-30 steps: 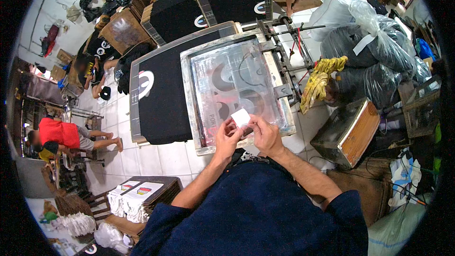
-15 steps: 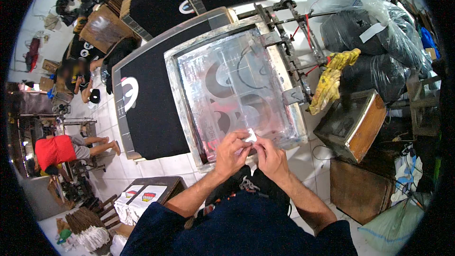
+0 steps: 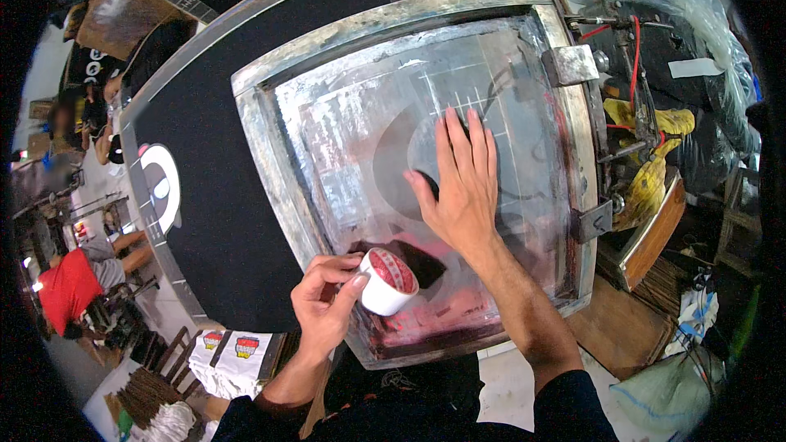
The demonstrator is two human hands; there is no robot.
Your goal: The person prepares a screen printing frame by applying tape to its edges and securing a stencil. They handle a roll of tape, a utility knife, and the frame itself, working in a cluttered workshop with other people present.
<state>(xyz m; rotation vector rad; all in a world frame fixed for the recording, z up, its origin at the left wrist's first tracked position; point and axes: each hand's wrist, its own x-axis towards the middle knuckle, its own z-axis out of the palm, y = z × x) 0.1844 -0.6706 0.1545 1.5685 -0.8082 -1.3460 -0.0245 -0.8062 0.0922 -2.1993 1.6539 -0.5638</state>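
A roll of white tape (image 3: 390,282) with a red-printed core is pinched between the thumb and fingers of my left hand (image 3: 329,295). It is above the near left part of a screen-printing frame (image 3: 282,172). Fingers outstretched, my right hand (image 3: 461,180) lies palm down on the grey mesh (image 3: 352,106), over its large curved dark shapes. Whether anything lies beneath that palm is hidden. Red ink stains run along the mesh's near edge.
Metal clamps (image 3: 571,65) join the frame's right side to a hinge assembly. Black cloth (image 3: 221,164) with a white print lies on the board at left. A yellow rag (image 3: 647,184) hangs at right. Folded white shirts (image 3: 233,356) sit lower left; a person in red (image 3: 78,282) is farther off.
My hands have parted from a small white piece they held together. The right one has moved forward onto the mesh; the left now shows the tape roll. The view has come closer.
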